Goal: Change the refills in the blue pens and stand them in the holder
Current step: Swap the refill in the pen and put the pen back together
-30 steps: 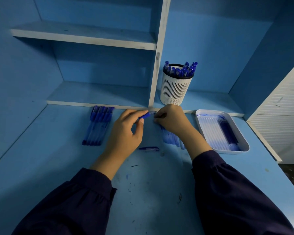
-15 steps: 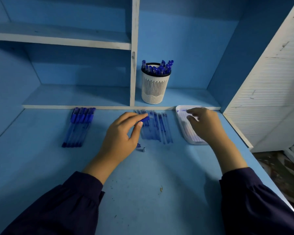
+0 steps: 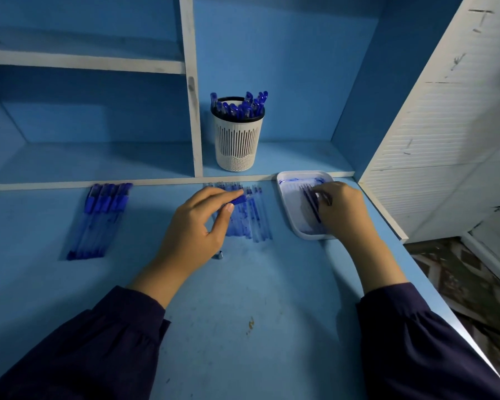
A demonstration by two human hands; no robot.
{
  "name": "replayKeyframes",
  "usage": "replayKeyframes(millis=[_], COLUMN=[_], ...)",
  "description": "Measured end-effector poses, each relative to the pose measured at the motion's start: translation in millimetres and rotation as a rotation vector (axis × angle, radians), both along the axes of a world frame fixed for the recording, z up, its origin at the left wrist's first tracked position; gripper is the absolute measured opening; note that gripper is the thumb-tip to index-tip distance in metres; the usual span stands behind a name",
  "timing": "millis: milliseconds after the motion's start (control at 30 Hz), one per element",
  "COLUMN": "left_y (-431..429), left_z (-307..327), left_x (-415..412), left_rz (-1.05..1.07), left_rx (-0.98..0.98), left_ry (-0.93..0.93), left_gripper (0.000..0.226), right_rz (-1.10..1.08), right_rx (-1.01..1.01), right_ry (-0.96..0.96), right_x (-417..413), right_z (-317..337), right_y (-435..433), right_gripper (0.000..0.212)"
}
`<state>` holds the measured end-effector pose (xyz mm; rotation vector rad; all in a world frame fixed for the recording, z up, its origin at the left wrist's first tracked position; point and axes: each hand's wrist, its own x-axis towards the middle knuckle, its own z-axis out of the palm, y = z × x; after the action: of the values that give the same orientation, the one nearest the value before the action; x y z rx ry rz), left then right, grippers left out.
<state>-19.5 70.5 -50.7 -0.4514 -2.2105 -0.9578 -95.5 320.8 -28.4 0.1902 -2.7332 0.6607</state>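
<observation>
The left hand (image 3: 197, 226) pinches a pen (image 3: 238, 200) between thumb and forefinger, just over the desk (image 3: 257, 284). It has a blue grip and a clear barrel, and its long axis runs right and slightly away. The right hand (image 3: 341, 209) curls its fingers onto dark refills (image 3: 311, 206) in the white tray (image 3: 289, 220); whether it grips one is unclear.

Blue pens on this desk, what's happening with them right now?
A person is refilling pens. The left hand pinches a pen barrel just above the desk, while the right hand pinches a refill in the white tray. Several pens already stand in the holder on the shelf. A row of pens lies at the left.
</observation>
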Motion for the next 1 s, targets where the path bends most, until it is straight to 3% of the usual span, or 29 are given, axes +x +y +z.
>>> replayKeyframes(millis=[200, 567, 1000], left_y=[0.1, -1.4, -1.3], left_z=[-1.5, -1.1, -1.8], left_x=[2.3, 3.5, 2.8], left_rz=[-0.001, 0.011, 0.009], left_rx=[-0.015, -0.039, -0.040], left_ry=[-0.015, -0.032, -0.021], left_gripper=[0.026, 0.026, 0.027], right_rz=[-0.010, -0.002, -0.051], right_rx=[0.068, 0.013, -0.038], right_ry=[-0.058, -0.001, -0.154], right_x=[-4.0, -5.8, 0.3], right_z=[-6.9, -8.1, 3.9], right_y=[6.4, 7.4, -0.9], right_gripper=[0.027, 0.018, 0.032])
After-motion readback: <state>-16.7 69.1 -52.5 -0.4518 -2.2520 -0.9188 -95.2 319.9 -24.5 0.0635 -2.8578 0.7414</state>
